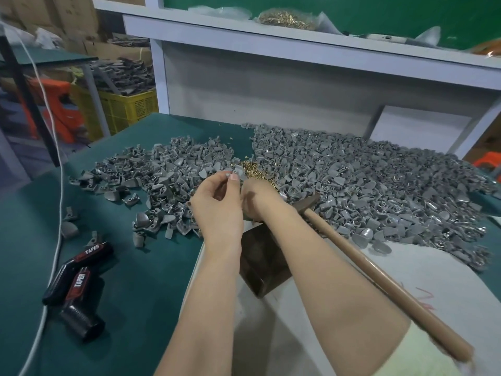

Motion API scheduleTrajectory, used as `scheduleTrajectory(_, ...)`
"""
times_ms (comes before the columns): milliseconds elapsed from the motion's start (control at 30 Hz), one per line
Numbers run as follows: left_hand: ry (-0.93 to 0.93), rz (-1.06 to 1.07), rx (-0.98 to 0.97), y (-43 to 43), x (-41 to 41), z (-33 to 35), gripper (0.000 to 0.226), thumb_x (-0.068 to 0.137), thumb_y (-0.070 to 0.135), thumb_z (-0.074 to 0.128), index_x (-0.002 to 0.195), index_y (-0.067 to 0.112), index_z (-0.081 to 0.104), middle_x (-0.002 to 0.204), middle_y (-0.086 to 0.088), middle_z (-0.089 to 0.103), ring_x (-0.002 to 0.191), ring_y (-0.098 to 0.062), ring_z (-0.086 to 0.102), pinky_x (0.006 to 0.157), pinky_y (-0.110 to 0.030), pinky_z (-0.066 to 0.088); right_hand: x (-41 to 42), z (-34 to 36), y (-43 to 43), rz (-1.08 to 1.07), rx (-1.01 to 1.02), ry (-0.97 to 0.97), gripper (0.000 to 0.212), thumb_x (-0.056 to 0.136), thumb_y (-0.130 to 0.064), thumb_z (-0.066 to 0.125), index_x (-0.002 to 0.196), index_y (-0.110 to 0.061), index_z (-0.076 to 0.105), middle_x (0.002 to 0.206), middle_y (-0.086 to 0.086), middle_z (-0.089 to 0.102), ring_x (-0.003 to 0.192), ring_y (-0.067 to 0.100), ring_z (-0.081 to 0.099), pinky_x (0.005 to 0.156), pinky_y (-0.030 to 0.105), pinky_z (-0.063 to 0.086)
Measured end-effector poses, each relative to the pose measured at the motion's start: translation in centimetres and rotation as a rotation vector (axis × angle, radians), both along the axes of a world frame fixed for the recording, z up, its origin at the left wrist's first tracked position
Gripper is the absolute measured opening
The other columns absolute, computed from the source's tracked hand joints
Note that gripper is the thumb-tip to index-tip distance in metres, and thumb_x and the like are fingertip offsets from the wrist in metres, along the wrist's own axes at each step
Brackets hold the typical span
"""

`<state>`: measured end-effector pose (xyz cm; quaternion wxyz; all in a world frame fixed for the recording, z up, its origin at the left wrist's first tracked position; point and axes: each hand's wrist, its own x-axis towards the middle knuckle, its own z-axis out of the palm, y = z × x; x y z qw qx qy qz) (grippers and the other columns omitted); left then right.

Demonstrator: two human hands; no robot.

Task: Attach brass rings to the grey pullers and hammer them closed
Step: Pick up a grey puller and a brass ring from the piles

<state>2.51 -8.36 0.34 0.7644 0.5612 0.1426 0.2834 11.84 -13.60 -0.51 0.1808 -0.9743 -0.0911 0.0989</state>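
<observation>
My left hand [218, 204] pinches a small grey puller [238, 170] between thumb and fingertips, lifted above the bench. My right hand [257, 198] is close against it on the right, its fingers curled and hidden behind the left hand; what they hold cannot be seen. Just beyond the fingertips lies a small heap of brass rings [254, 172]. A hammer [379, 270] with a long wooden handle lies under my right forearm, its head [306, 203] near the wrist. A dark metal block [261, 264] stands below both wrists.
Grey pullers lie in a left heap [162, 177] and a far larger right heap [379, 180] on the green bench [122, 280]. A black tape tool [78, 283] and a white cable [54, 256] lie at left. A bag of brass parts [287, 20] sits on the white shelf.
</observation>
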Motion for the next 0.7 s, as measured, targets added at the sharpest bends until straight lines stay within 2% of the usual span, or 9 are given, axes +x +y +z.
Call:
scheduleTrajectory(33,-0.015,-0.026,0.047,-0.1,-0.1,0.1,0.012,0.09,0.013,0.063,0.085,0.025,0.066,0.086,0.007,0.069,0.077,0.002,0.063,0.068,-0.009,0.046,-0.4,0.8,-0.9,-0.069,0.022,-0.096,0.015,0.092,-0.008,0.051,0.078,-0.006,0.057,0.083,0.01,0.056,0.065,0.02,0.047,0.065,0.03,0.042)
scheduleTrajectory(100,-0.039,-0.114,0.209,-0.4,-0.3,0.1,0.009,0.09,0.018,0.062,0.087,0.026,0.066,0.092,0.002,0.068,0.084,-0.006,0.063,0.076,-0.018,0.047,-2.3,2.9,-3.7,-0.144,0.17,-0.211,0.007,0.092,-0.012,0.056,0.096,-0.009,0.062,0.087,0.002,0.056,0.068,0.014,0.052,0.063,0.024,0.043)
scheduleTrajectory(167,-0.058,-0.205,0.449,-0.9,-0.6,0.1,0.005,0.09,0.022,0.063,0.09,0.025,0.066,0.097,-0.001,0.066,0.086,-0.008,0.059,0.081,-0.021,0.045,-4.4,4.3,-6.8,-0.209,0.419,-0.24,0.018,0.094,-0.013,0.056,0.11,-0.014,0.062,0.095,0.0,0.062,0.067,0.009,0.057,0.058,0.02,0.047)
scheduleTrajectory(267,-0.035,-0.347,0.727,-1.9,-1.2,0.0,0.006,0.087,0.021,0.065,0.087,0.028,0.064,0.092,0.005,0.066,0.081,-0.003,0.056,0.081,-0.017,0.044,-8.0,5.7,-10.9,-0.292,0.734,-0.204,0.016,0.092,-0.002,0.055,0.102,-0.008,0.066,0.092,0.007,0.069,0.074,0.01,0.065,0.064,0.014,0.054)
scheduleTrajectory(333,0.027,-0.412,0.897,-2.4,-1.4,-0.1,0.008,0.086,0.021,0.065,0.083,0.028,0.063,0.083,0.011,0.063,0.084,-0.01,0.058,0.089,-0.031,0.047,-10.3,5.6,-12.5,-0.317,0.874,-0.187,0.011,0.09,0.001,0.056,0.094,-0.004,0.065,0.083,0.009,0.07,0.07,0.01,0.067,0.064,0.016,0.056)
scheduleTrajectory(400,0.099,-0.449,1.036,-2.8,-1.8,-0.1,0.012,0.087,0.023,0.065,0.08,0.032,0.059,0.077,0.016,0.057,0.087,-0.014,0.06,0.095,-0.04,0.044,-11.9,4.8,-13.0,-0.322,0.952,-0.198,0.01,0.09,0.002,0.057,0.087,-0.005,0.064,0.067,0.001,0.069,0.058,0.004,0.065,0.055,0.013,0.052)
scheduleTrajectory(467,0.158,-0.453,1.117,-2.8,-1.9,-0.1,0.013,0.087,0.027,0.065,0.078,0.034,0.057,0.079,0.017,0.059,0.093,-0.013,0.06,0.098,-0.039,0.038,-12.4,3.7,-13.1,-0.328,0.981,-0.232,0.015,0.089,0.005,0.056,0.081,-0.007,0.061,0.056,-0.005,0.065,0.05,0.0,0.06,0.05,0.013,0.049)
scheduleTrajectory(600,0.211,-0.419,1.235,-2.7,-1.8,-0.2,0.01,0.088,0.033,0.061,0.079,0.036,0.057,0.091,0.014,0.054,0.104,-0.016,0.051,0.082,-0.033,0.022,-11.8,1.6,-12.4,-0.352,1.031,-0.256,0.016,0.086,0.007,0.058,0.085,-0.009,0.059,0.078,0.011,0.07,0.064,0.011,0.067,0.061,0.019,0.055)
scheduleTrajectory(700,0.236,-0.417,1.273,-2.7,-1.7,-0.3,0.008,0.087,0.032,0.059,0.081,0.037,0.055,0.092,0.012,0.046,0.105,-0.019,0.046,0.081,-0.033,0.02,-11.2,0.6,-12.1,-0.314,0.995,-0.342,0.026,0.089,0.004,0.054,0.088,-0.022,0.059,0.081,0.006,0.071,0.071,0.01,0.069,0.072,0.027,0.057)
